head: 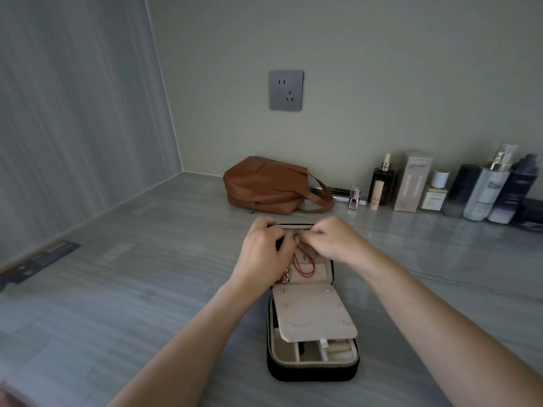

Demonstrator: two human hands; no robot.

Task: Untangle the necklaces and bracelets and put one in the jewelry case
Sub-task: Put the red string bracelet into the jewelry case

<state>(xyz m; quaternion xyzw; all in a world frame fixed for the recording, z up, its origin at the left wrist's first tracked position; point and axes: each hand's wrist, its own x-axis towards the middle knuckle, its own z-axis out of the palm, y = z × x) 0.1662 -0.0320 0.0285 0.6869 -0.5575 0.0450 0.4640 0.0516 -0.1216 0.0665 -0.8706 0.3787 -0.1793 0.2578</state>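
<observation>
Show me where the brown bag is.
Head view, centre: the brown bag lies by the wall, under the socket, left of the bottles.

jewelry case (313, 374) on table (147, 289) | handbag (264, 186) behind | bottles (476, 192) right

Two hands: left hand (264, 255), right hand (335, 242); one jewelry case (311, 375); one brown bag (264, 183); one wall socket (286, 90).

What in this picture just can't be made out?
All from the head view:
1. The tangle: the left hand and right hand pinch it and cover it, so the number of pieces is hidden.
2. Gold chain: partly behind the left hand.
3. Bottles: labels blurred and too small.
4. Jewelry case: lower compartments mostly hidden under its flap.
</observation>
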